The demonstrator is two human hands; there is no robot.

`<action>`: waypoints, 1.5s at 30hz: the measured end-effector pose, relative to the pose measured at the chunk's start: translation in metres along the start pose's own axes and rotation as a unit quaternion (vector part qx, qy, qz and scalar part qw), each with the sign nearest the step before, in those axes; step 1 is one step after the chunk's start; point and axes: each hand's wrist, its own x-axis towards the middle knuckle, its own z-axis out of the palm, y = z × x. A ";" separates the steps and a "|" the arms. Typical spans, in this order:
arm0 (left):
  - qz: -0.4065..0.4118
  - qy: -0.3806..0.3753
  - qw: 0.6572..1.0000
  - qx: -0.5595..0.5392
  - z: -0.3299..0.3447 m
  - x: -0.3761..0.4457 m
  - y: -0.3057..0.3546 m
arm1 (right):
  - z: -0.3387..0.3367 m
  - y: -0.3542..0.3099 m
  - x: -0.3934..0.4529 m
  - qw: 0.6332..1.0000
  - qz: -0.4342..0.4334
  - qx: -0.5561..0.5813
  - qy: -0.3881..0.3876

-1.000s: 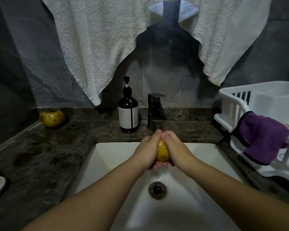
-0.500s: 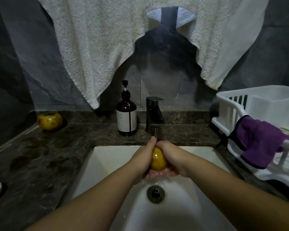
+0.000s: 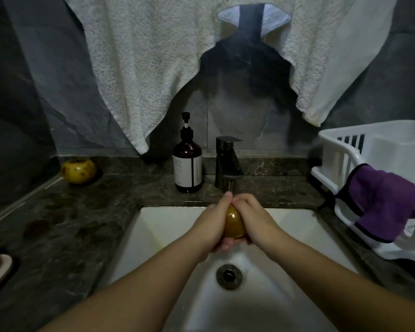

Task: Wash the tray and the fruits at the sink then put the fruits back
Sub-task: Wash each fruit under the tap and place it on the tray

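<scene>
Both hands, left hand point(image 3: 210, 226) and right hand point(image 3: 254, 221), cup yellow fruit point(image 3: 234, 225) over sink point(image 3: 153, 226).

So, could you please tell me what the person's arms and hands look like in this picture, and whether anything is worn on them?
Both forearms are bare as far as the frame shows: no sleeves, watch or bracelet. The left hand and right hand wear no gloves, and no rings show. The light is too dim to judge the fingernails.

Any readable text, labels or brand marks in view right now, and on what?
Nothing in the head view can be quoted.
Amber pump bottle: white label with a few lines of print and a dark vertical stripe, too small and blurred to read.
Faucet, white dish rack, purple cloth, hanging towel: no visible markings.
</scene>
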 end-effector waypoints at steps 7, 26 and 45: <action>0.000 -0.021 1.000 -0.002 -0.005 0.000 0.000 | 0.001 0.000 0.001 1.000 -0.010 -0.013 -0.010; 0.018 0.048 0.998 0.041 0.002 -0.001 0.003 | 0.006 0.001 0.004 0.999 0.026 -0.044 -0.012; -0.007 0.085 0.995 0.044 -0.008 -0.009 0.010 | 0.021 -0.003 0.007 0.999 0.028 -0.012 -0.038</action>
